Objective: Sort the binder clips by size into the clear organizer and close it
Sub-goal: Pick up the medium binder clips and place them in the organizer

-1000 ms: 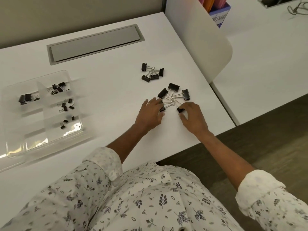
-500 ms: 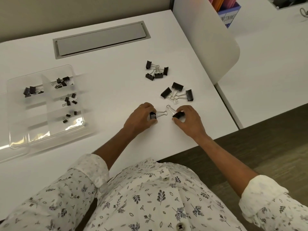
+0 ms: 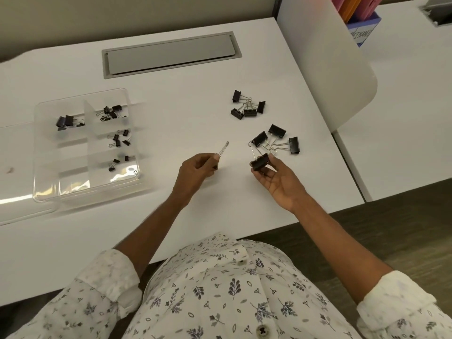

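Observation:
My left hand (image 3: 195,171) pinches a binder clip (image 3: 223,149) above the desk; only its wire handles show past my fingers. My right hand (image 3: 276,176) holds a large black binder clip (image 3: 260,161) between thumb and fingers, palm turned up. Three large clips (image 3: 277,139) lie on the desk just beyond my right hand. A cluster of medium clips (image 3: 247,106) lies farther back. The clear organizer (image 3: 49,182) sits open at the left, with small clips in several right-hand compartments (image 3: 117,143) and a few bigger clips (image 3: 67,121) in its upper left compartment.
The organizer's clear lid (image 3: 14,211) lies flat to the left of the tray. A grey cable hatch (image 3: 171,55) is set into the white desk (image 3: 171,99) at the back. A white chair back (image 3: 325,59) stands at the desk's right edge.
Both hands have lifted off the desk, each with one clip from the large pile, and have drawn apart. My right palm has turned upward.

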Available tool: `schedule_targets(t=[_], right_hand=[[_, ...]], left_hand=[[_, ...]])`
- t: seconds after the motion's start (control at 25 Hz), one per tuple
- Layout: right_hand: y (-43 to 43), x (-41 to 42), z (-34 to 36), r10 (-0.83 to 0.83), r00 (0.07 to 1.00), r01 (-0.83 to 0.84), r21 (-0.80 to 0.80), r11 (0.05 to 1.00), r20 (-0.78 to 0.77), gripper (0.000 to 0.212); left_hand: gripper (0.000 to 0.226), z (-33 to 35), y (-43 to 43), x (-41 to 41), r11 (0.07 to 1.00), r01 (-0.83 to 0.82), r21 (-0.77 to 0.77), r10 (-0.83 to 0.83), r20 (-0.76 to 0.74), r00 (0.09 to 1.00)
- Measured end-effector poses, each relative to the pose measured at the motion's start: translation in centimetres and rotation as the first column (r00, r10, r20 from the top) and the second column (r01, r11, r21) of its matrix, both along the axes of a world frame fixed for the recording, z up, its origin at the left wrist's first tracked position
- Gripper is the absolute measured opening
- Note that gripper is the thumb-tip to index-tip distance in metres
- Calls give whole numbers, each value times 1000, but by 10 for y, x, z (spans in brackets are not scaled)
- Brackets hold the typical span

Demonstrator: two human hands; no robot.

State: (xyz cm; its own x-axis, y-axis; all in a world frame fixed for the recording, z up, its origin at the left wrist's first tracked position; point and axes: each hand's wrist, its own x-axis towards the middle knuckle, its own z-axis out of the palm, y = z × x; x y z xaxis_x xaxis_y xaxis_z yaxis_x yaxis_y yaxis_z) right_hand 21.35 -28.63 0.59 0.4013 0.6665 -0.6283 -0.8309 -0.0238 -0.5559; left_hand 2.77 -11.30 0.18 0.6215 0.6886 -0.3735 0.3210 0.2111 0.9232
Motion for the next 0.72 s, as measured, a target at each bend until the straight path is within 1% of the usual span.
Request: schedule_targets(t=[0.04,0.08,0.16,0.24,0.32,0.4,0.44,0.52,0.6,0.64,0.72], right_hand=[[5,-3,1,3,999,-2,19,1000,-50,37],[13,-9,2,15,997,-12,31,999,-79,40],[29,-24,6,41,994,-38,35,999,-105,41],[45,-39,13,65,990,-58,53,997,-122,37],[67,-58,22,79,991,-72,72,995,-108,28],[91,-80,28,89,993,-81,96,992,-82,20],[103,-91,30,99,992,-92,100,991,-72,17],[131,-118,33,142,989,-137,95,986,-48,13],[157,-144,37,209,978,-211,87,974,21,11],[169,-158,40,248,966,-254,80,964,78,12],[195,-186,43,308,934,-325,72,943,179,21]], left_hand=[[34,3,4,-7,993,-18,-116,26,68,997],[36,6,10,-15,980,-28,-196,52,121,991],[37,11,20,-30,948,-55,-314,116,178,977],[34,16,29,-44,893,-90,-441,208,227,951],[29,22,41,-61,865,-109,-490,267,264,927],[29,30,58,-79,898,-138,-418,263,259,929],[31,34,67,-89,922,-167,-350,262,245,933],[33,44,90,-118,943,-279,-181,315,218,924],[33,51,118,-150,926,-378,27,366,195,910],[35,52,134,-167,906,-398,143,373,175,911],[40,45,170,-205,847,-392,360,382,101,918]])
